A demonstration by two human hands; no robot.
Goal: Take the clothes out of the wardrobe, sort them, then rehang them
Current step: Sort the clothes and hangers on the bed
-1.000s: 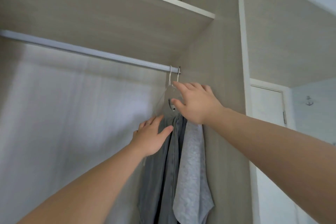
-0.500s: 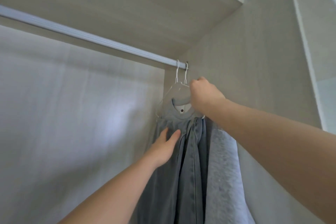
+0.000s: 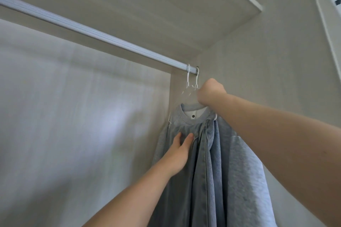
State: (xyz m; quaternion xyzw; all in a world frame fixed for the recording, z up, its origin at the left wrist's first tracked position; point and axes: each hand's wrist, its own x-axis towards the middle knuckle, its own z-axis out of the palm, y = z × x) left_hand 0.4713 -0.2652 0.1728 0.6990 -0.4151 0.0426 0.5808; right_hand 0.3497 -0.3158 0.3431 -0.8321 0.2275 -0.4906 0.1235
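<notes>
Two white hangers (image 3: 188, 79) hung by their hooks at the far right end of the rail (image 3: 92, 32), hard against the wardrobe's side wall (image 3: 258, 79). From the head camera, the only view, all the clothes were bunched below that end. A grey top (image 3: 177, 121) with a round collar hung in front, a denim garment (image 3: 204, 162) draped just behind it, and a pale grey garment (image 3: 243, 171) lay farthest from the rail's open length, against the wall. Both hooks sat on the rail, so the task looked to be at its very first step, taking the clothes out. The right hand (image 3: 210, 92) was raised just under the rail's end, its fingers curled into a tight fist about the hangers directly beneath the hooks. The back of the hand hid whether it grasped one hanger or both. That hold likely served to lift the hooks clear of the rail. The left hand (image 3: 180, 155) sat well below the rail, the arm reaching up from the lower left, with thumb and fingers extended and pressed flat on the top's chest, clasping nothing. It probably steadied the hanging cloth so it would not swing or slip. Above the rail ran the underside of a shelf (image 3: 147, 5).
</notes>
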